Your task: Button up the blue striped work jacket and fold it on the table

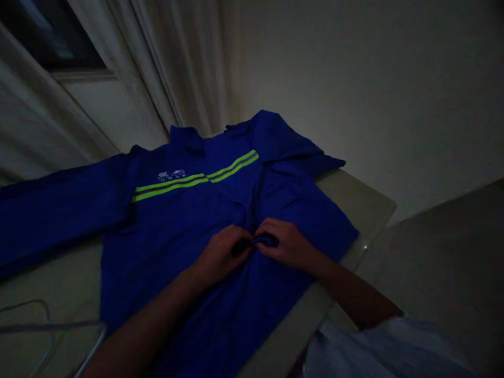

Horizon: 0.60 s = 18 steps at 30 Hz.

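A blue work jacket (pixel 165 241) with a yellow-green reflective stripe across the chest lies spread out, front side up. White print shows above the stripe on one side. Both of my hands meet at the jacket's front opening, below the stripe. My left hand (pixel 226 252) pinches the cloth there with thumb and fingers. Close against it, my right hand (pixel 285 242) grips a raised fold of the same front edge. Whether a button sits between the fingertips is hidden by the fingers and the dim light.
The jacket rests on a pale table (pixel 358 202), whose right corner and edge are visible. A clothes hanger (pixel 51 326) lies at the lower left. Behind the table hang light curtains (pixel 189 58) beside a plain wall (pixel 354 79).
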{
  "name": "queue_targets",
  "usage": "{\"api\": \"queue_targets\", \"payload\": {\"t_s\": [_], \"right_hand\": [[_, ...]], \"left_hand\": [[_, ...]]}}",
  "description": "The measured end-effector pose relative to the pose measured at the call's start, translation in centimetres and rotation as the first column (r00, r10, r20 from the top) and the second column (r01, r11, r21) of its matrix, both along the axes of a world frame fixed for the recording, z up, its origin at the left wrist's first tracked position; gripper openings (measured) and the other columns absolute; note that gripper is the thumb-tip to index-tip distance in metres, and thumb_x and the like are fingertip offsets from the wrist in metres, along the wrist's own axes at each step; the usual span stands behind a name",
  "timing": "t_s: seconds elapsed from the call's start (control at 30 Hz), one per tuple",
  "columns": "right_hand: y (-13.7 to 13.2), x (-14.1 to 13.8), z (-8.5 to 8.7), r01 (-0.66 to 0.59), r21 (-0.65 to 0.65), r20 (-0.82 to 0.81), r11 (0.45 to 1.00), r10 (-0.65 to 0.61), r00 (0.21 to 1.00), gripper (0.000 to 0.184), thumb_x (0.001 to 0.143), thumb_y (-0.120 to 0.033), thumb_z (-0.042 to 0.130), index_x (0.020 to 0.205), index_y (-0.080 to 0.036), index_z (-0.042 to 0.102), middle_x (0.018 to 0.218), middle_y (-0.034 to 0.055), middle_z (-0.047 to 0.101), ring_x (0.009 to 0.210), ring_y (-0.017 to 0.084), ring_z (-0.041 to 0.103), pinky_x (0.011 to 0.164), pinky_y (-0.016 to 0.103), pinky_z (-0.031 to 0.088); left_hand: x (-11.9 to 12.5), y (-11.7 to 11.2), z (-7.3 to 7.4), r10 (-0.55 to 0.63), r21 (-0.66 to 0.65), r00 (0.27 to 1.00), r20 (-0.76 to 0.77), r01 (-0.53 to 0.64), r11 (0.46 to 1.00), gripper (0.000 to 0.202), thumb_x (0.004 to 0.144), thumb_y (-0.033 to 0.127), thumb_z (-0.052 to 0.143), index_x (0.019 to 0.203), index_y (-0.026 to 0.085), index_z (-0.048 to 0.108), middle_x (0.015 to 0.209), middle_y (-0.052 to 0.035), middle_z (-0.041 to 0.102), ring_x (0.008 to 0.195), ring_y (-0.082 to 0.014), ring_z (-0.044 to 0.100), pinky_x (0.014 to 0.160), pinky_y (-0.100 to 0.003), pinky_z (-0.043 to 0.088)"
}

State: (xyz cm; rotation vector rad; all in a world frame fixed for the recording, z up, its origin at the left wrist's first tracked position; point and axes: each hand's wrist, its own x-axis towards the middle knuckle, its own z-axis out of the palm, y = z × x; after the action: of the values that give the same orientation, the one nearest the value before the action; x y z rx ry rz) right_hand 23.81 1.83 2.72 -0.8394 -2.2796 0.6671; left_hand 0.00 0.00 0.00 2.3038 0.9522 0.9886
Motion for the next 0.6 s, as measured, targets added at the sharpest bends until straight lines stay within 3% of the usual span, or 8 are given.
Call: {"api": "queue_targets", "payload": {"t_s": [0.17, 0.27, 0.4, 0.6], "right_hand": [[0.1, 0.0, -0.1, 0.005, -0.081, 0.027, 0.997, -0.003, 1.000, 0.010, 0.092, -0.017, 0.072, 0.101, -0.020, 0.071, 0.098, 0.0041, 0.074, 0.089, 0.018, 0.070, 0.081, 0.027, 0.052], [0.3, 0.0, 0.2, -0.002, -0.130, 0.048, 0.992, 0.008, 0.999, 0.011, 0.092, -0.017, 0.073, 0.102, -0.020, 0.072, 0.095, 0.0024, 0.075, 0.085, 0.017, 0.070, 0.080, 0.026, 0.051], [0.5, 0.1, 0.5, 0.009, -0.169, 0.034, 0.986, -0.003, 0.999, 0.018, 0.088, -0.013, 0.074, 0.104, -0.021, 0.072, 0.095, -0.0004, 0.076, 0.082, 0.015, 0.070, 0.078, 0.024, 0.050], [0.6, 0.2, 0.9, -0.013, -0.148, 0.007, 0.989, 0.014, 1.000, 0.016, 0.085, -0.014, 0.078, 0.100, -0.020, 0.073, 0.095, 0.0010, 0.075, 0.082, 0.016, 0.069, 0.077, 0.025, 0.050]], "left_hand": [[0.3, -0.3, -0.6, 0.078, 0.146, 0.990, -0.118, -0.061, 0.987, 0.014, 0.098, 0.021, 0.069, 0.109, 0.022, 0.062, 0.093, 0.0000, 0.072, 0.085, -0.0172, 0.067, 0.075, -0.028, 0.051], [0.5, -0.6, -0.2, 0.128, 0.241, 0.973, -0.191, -0.080, 0.967, 0.005, 0.101, 0.024, 0.063, 0.106, 0.021, 0.062, 0.087, -0.0010, 0.072, 0.079, -0.0186, 0.066, 0.070, -0.030, 0.050], [0.7, -0.9, 0.2, 0.178, 0.354, 0.953, -0.244, -0.083, 0.931, 0.008, 0.103, 0.024, 0.056, 0.102, 0.020, 0.063, 0.081, -0.0017, 0.072, 0.073, -0.0193, 0.066, 0.066, -0.033, 0.051], [0.7, -0.9, 0.4, 0.192, 0.368, 0.959, -0.207, -0.105, 0.924, 0.010, 0.103, 0.022, 0.056, 0.096, 0.021, 0.063, 0.079, -0.0012, 0.071, 0.072, -0.0174, 0.065, 0.067, -0.031, 0.051]]}}
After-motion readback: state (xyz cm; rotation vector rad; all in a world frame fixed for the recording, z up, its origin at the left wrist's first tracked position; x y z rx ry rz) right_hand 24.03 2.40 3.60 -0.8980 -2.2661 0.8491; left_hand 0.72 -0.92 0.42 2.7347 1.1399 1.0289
